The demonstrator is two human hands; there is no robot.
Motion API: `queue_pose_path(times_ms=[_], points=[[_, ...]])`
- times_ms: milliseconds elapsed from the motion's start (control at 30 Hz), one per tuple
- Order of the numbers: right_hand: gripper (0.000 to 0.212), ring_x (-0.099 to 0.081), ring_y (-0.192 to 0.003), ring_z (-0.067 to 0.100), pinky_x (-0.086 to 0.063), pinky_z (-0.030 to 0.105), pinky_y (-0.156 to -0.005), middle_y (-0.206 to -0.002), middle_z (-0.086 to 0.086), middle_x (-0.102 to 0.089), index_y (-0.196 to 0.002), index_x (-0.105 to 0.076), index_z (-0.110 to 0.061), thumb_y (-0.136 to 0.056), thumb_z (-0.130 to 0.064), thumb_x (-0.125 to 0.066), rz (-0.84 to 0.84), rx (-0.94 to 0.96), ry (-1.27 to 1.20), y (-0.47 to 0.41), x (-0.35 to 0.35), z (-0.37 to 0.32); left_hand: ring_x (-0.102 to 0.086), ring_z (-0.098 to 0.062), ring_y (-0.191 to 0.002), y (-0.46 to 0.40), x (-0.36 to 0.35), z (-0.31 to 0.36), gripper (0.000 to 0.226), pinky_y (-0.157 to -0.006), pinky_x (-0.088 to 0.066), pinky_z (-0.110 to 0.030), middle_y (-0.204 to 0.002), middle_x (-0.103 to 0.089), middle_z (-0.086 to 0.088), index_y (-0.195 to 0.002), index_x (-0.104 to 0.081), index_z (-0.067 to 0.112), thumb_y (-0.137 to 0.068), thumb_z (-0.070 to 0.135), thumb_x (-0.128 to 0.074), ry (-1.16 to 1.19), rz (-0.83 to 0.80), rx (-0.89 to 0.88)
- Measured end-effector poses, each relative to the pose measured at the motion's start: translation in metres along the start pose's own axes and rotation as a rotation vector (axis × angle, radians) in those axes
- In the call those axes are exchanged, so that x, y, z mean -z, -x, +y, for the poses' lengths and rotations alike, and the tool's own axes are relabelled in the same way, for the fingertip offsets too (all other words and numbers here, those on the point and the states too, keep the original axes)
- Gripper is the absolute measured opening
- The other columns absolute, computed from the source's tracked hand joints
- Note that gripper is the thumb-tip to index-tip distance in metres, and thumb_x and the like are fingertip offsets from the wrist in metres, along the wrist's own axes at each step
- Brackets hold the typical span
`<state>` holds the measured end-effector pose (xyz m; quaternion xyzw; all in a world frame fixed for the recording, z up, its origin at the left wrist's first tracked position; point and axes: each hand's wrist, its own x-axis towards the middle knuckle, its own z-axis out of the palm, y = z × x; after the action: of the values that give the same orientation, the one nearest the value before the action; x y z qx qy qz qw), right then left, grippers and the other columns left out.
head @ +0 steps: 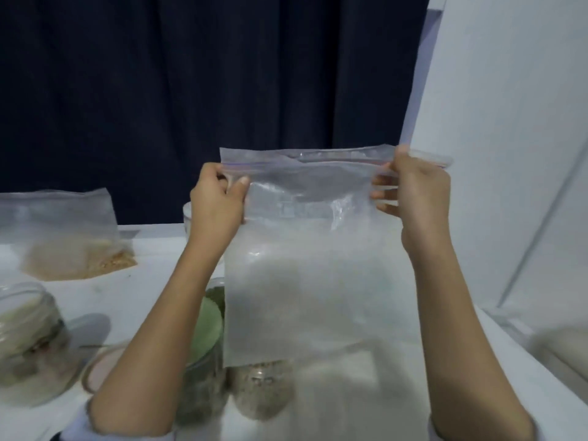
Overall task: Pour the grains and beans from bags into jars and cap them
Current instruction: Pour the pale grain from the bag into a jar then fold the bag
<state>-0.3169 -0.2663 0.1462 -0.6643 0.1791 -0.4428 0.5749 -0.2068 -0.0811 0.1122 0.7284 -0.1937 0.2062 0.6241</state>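
- While both hands hold it up above the counter (152, 300), one clear zip bag (318, 265) hangs flat in the middle of the scene, with no contents that can be made out.
- Left hand (219, 198): its grip is closed on the bag's upper left corner, thumb in front just below the zip strip.
- Right hand (413, 192): its grip is closed on the upper right corner, fingers curled behind the plastic.
- A second bag (70, 237) lies on the counter at far left, holding a heap of tan grain.
- At the right edge sits a pale blurred shape (560, 348), too soft to identify.
- Four jars can be counted:
  - one at near left (28, 345), filled with pale contents;
  - one with green contents (203, 345), under the left forearm;
  - one with speckled grain (261, 393), just beside the green one and partly behind the bag's lower edge;
  - one glass rim (187, 214), peeking out behind the left hand.
- One round lid (95, 370) lies flat on the counter between the near-left jar and the green jar.
- No brand, label or writing can be read anywhere; the whole scene is blurred.
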Motion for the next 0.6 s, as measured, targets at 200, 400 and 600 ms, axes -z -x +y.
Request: queue_pose_path(times_ms=[200,400,600], points=[[0.038,-0.069,-0.068,0.026,-0.054,0.048,-0.084,-0.071,0.003,-0.065,-0.07,-0.054,-0.021,-0.097,-0.046,-0.042,-0.06,-0.099,0.369,-0.023,0.026,0.059,-0.057,-0.02,-0.067,0.03,-0.047,-0.01,0.026,-0.046,-0.044,-0.018,-0.097,-0.06,-0.011,-0.114,-0.039,0.009,-0.095,0.018,-0.054,-0.302,-0.161,0.172],[0.029,-0.067,-0.061,0.031,-0.056,0.048,-0.081,-0.077,0.01,-0.064,-0.086,-0.059,-0.005,-0.097,-0.03,-0.048,-0.215,-0.457,0.38,-0.014,0.027,0.166,-0.034,-0.033,-0.125,0.072,-0.079,-0.036,0.057,-0.096,-0.037,-0.039,-0.137,-0.037,-0.018,-0.139,-0.032,0.002,-0.091,0.014,-0.06,-0.754,-0.153,-0.04],[0.028,-0.061,-0.053,0.028,-0.054,0.04,-0.062,-0.068,0.007,-0.058,-0.077,-0.056,-0.005,-0.097,-0.023,-0.05,-0.22,-0.547,0.253,-0.001,0.02,0.224,-0.042,-0.032,-0.122,0.135,-0.137,-0.068,0.034,-0.095,-0.038,-0.04,-0.129,-0.047,-0.014,-0.127,-0.046,0.005,-0.1,0.025,-0.039,-0.984,-0.544,-0.129]])
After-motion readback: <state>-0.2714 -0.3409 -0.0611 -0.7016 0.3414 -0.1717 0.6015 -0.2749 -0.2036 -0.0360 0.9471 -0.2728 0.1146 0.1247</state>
